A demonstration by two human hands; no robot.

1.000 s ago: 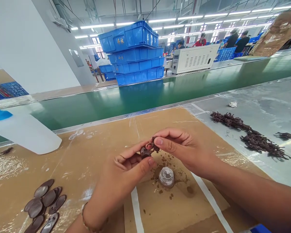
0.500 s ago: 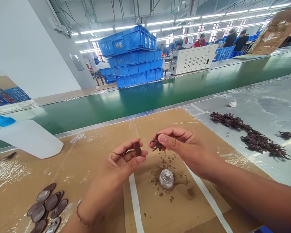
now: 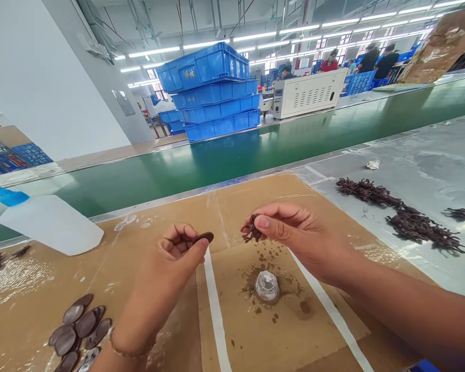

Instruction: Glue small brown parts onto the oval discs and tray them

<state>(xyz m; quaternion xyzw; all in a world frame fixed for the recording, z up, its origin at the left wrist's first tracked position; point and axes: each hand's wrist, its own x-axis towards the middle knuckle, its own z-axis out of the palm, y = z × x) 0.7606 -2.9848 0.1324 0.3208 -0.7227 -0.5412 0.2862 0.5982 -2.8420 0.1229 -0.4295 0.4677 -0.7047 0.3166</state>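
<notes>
Between thumb and fingers, my left hand (image 3: pixel 178 261) pinches a dark brown oval disc (image 3: pixel 203 237), now seen nearly edge-on. My right hand (image 3: pixel 290 232) grips a small dark brown piece with branching, root-like strands (image 3: pixel 251 230); its strands hang from under the thumb. The two held pieces are apart, above the brown board. Below and between the hands stands a small round cup (image 3: pixel 267 287) with a whitish, crusted top, with dark drops spattered around it. A pile of similar brown oval discs (image 3: pixel 86 324) lies at the lower left.
A white squeeze bottle (image 3: pixel 50 225) with a blue nozzle lies at the left. More stranded brown pieces (image 3: pixel 418 222) are heaped on the grey table at right. Beyond runs a green conveyor belt (image 3: pixel 225 160), with stacked blue crates (image 3: pixel 217 98) and a beige machine (image 3: pixel 310 94) behind. People work in the background.
My left hand has drawn back to the left, away from my right hand, and turned the disc from upright to nearly flat. My right hand has barely moved, still gripping the stranded piece.
</notes>
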